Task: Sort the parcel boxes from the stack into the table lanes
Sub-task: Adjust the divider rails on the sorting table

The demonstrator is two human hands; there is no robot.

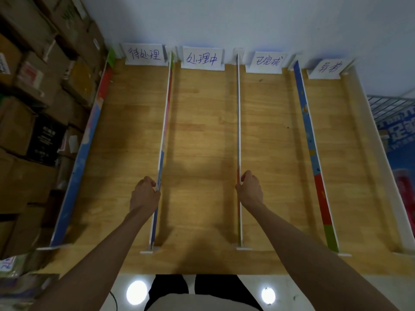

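A wooden table [202, 142] is split into several lanes by thin upright dividers. Each lane ends at a white handwritten label card by the wall. No parcel box lies in any lane. My left hand [144, 194] grips the top edge of the second divider [166, 122]. My right hand [250, 190] grips the top edge of the middle divider [238, 122]. The stack of cardboard parcel boxes [38, 104] rises to the left of the table.
A blue and red divider [311, 140] and a white side wall [372, 135] bound the right lane. A wire rack [390, 104] and a blue poster stand at the far right. The white wall runs behind the label cards.
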